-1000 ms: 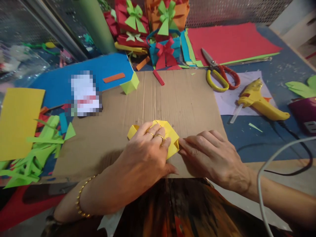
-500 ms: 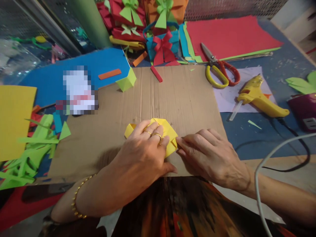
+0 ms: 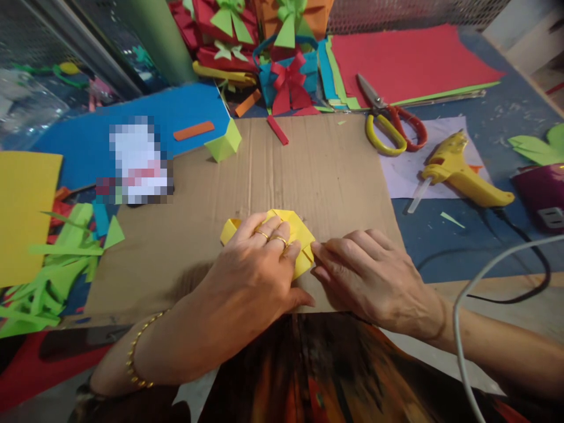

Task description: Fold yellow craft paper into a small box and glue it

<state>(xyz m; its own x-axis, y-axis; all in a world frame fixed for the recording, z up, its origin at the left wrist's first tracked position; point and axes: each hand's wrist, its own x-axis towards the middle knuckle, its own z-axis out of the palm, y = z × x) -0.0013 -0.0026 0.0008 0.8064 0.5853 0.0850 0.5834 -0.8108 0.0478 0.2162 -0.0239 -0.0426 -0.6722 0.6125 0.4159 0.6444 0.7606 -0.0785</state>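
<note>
A piece of folded yellow paper (image 3: 291,222) lies on the brown cardboard sheet (image 3: 308,158), close to its front edge. Over its middle rests my left hand (image 3: 258,276), fingers curved and holding it down, thumb stretched out to the side on the cardboard. My right hand (image 3: 368,276) pinches the paper's right corner at a small folded flap between thumb and forefinger. Much of the paper is hidden under my left hand; a yellow folded end sticks out to the left of the fingers.
Red-and-yellow-handled scissors (image 3: 388,120) and a yellow glue gun (image 3: 467,173) with a cord lie at right. Behind are stacked coloured sheets (image 3: 409,61) and a blue paper bag (image 3: 288,76) with a red bow. Green paper scraps (image 3: 66,258) lie at left. A grey cable (image 3: 462,299) crosses my right forearm.
The view has shifted very slightly. My right fingertips press a little closer in at the paper's corner, and the small flap there looks flatter. My left hand stays in place.
</note>
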